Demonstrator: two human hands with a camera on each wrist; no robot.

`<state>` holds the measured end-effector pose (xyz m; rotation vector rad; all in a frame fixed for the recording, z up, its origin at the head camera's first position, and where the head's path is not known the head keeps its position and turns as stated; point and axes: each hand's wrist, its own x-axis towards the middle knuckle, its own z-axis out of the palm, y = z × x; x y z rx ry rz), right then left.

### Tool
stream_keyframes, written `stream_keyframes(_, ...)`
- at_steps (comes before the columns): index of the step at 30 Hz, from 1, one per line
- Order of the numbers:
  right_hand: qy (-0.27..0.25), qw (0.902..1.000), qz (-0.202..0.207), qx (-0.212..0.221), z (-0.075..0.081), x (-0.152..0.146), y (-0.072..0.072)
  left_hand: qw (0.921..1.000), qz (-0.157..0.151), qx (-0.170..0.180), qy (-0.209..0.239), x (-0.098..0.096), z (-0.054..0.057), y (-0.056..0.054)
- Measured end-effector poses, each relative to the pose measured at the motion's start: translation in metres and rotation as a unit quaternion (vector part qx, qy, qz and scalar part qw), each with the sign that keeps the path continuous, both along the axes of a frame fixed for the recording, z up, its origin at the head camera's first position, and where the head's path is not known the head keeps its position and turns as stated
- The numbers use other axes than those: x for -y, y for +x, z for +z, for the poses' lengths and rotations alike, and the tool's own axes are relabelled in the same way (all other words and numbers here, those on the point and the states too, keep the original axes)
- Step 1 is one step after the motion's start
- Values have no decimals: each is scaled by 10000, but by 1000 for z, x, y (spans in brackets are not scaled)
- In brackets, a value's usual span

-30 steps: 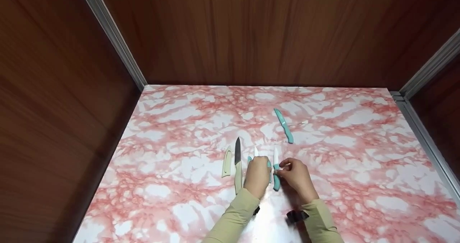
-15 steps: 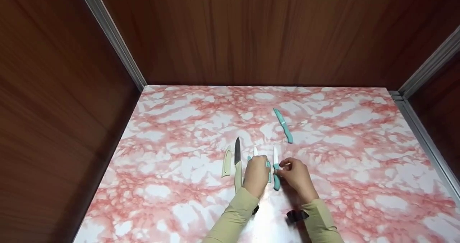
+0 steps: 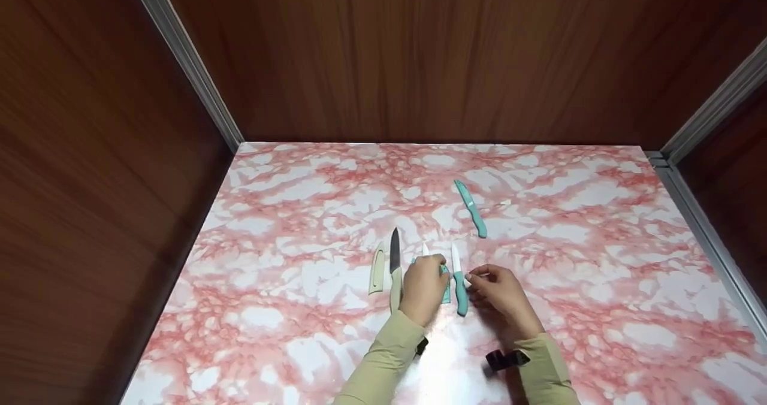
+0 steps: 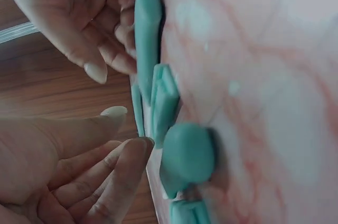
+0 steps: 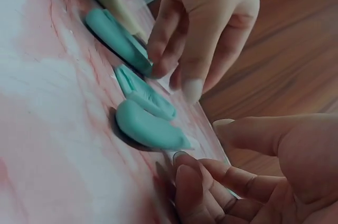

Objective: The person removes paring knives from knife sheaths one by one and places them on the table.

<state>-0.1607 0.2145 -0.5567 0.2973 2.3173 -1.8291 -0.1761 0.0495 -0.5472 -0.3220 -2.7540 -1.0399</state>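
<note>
My left hand (image 3: 424,288) hovers over a small teal-handled knife, whose handle (image 4: 189,152) shows in the left wrist view; its white blade (image 3: 426,249) pokes out ahead of the hand. Thumb and fingers are apart, with the fingertips close to that handle and a teal sheath (image 4: 165,102). To the right lies a second teal-handled knife (image 3: 461,294), white blade pointing away. My right hand (image 3: 503,291) is just right of it, thumb and forefinger parted, fingertips beside the handle in the right wrist view. Another teal sheath is partly hidden by my left hand.
Left of my hands lie a cream-handled knife (image 3: 395,273) with a dark blade and a cream sheath (image 3: 377,270). Farther back rests a teal knife in its sheath (image 3: 471,209). Brown wood-patterned panels (image 3: 419,57) wall in the marbled table (image 3: 287,333).
The right-hand knife's blade has swung slightly left. My right hand has drawn off its handle a little to the right. My left hand's thumb and fingers have spread.
</note>
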Motion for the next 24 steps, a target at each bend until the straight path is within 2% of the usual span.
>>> stream_keyframes(6, -41, 9998, 178, 38, 0, -3, 5, 9998, 72, -157, 79, 11, 6, -3)
stream_keyframes(13, -167, 9967, 674, -423, 6, -11, 11, 9987, 88, -309, 400, 25, 12, -8)
stream_keyframes(19, 129, 9965, 558, -608, 15, -18, 15, 9983, 158, -315, 470, 40, 21, -12)
stream_keyframes(24, 531, 9950, 411, -733, 21, -21, 16, 9991, -10, -254, 332, 49, 27, -19)
